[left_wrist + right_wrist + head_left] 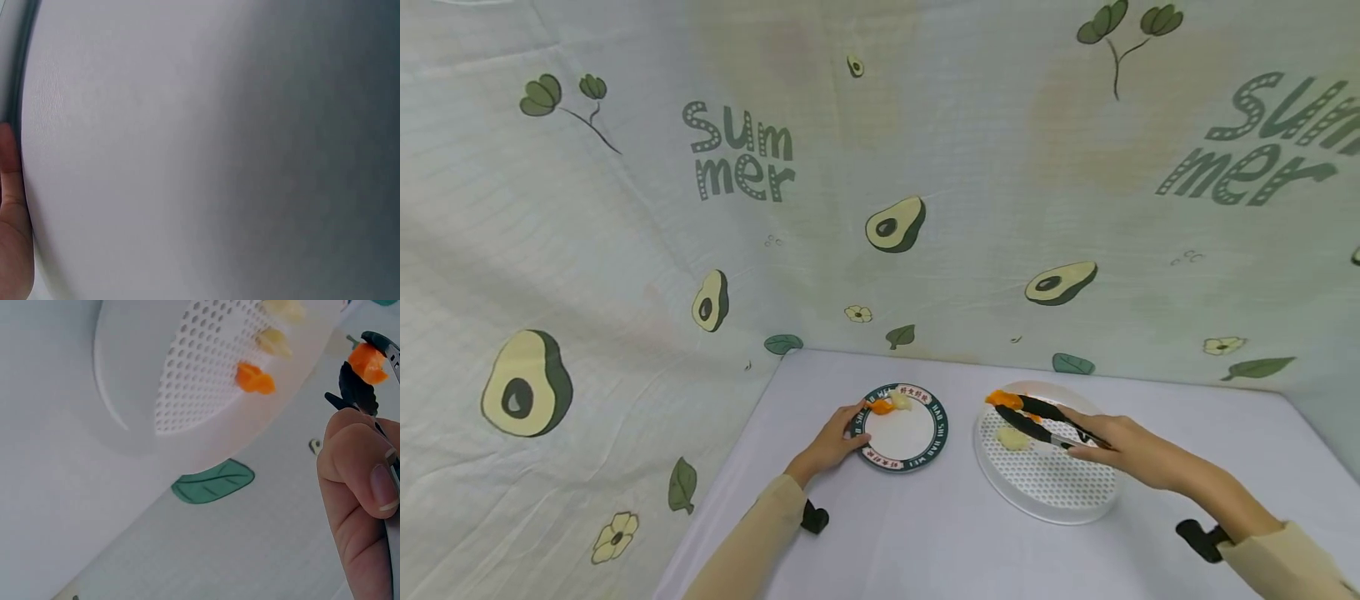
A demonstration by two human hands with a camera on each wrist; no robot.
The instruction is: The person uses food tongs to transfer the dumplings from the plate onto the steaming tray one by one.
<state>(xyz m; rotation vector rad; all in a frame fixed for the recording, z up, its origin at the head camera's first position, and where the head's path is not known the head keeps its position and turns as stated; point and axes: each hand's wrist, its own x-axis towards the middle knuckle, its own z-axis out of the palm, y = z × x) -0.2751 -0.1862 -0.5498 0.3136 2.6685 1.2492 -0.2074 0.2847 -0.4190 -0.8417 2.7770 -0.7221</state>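
Note:
My right hand (1138, 450) grips black-tipped tongs (1030, 423) over the left part of a round white perforated tray (1060, 479). Between the tong tips is an orange piece (367, 362), clear of the tray in the right wrist view. Another orange piece (255, 379) and pale yellow pieces (274, 342) lie on the tray. My left hand (832, 440) holds the left rim of a plate (901, 437) with a green patterned border, thumb and fingers spread at its edge. On that plate, near the top, are an orange piece (881, 407) and a pale piece (900, 401).
A white-covered table (940, 533) lies under the plate and tray, which stand apart side by side. Behind and to the left hangs a cloth (955, 167) printed with avocados, leaves and lettering. Black straps show at both wrists.

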